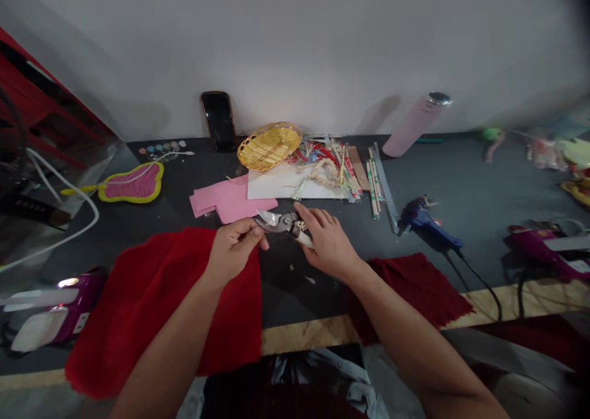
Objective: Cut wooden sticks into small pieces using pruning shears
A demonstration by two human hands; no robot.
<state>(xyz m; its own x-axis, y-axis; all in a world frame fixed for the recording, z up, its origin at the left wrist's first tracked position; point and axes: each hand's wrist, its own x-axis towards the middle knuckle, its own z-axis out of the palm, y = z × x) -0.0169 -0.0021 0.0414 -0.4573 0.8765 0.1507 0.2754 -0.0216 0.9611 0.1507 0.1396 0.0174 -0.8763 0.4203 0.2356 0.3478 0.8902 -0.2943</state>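
Beside pink paper, pruning shears are gripped by right hand, blades directed at curled left hand; contents there cannot be told.

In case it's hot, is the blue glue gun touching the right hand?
Apart: the head view shows dark tabletop between the glue gun and right hand.

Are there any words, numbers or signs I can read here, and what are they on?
Nothing is clear enough to read.
Pink bottle: small marks near the top, too blurred.
Right purple device: pale label, too blurred.
Left purple device: pale label, too small.
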